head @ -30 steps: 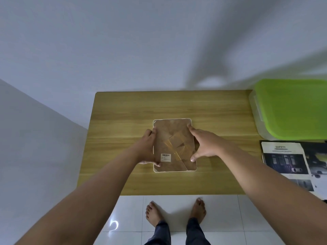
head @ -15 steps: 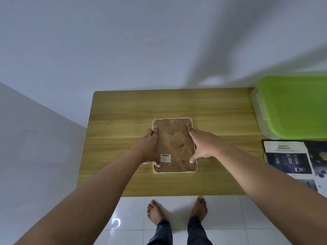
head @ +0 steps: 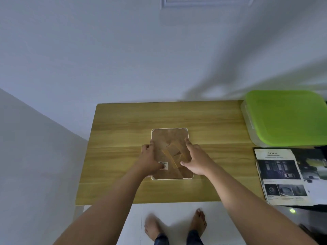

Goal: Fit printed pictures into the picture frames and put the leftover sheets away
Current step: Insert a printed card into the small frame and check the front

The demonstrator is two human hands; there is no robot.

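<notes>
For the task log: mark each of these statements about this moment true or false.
1. The picture frame lies back side up on the table. True.
2. The box has a blue lid. False: the lid on the box is green.
3. The left hand and the right hand are both on the picture frame. True.
4. The sheets lie left of the frame. False: the printed sheets lie to its right, nearer than the box.

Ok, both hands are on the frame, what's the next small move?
Probably pry the backing board loose: the picture frame lies face down, left hand gripping its edge, right hand pressing on it, and the printed sheets lie at right.
</notes>
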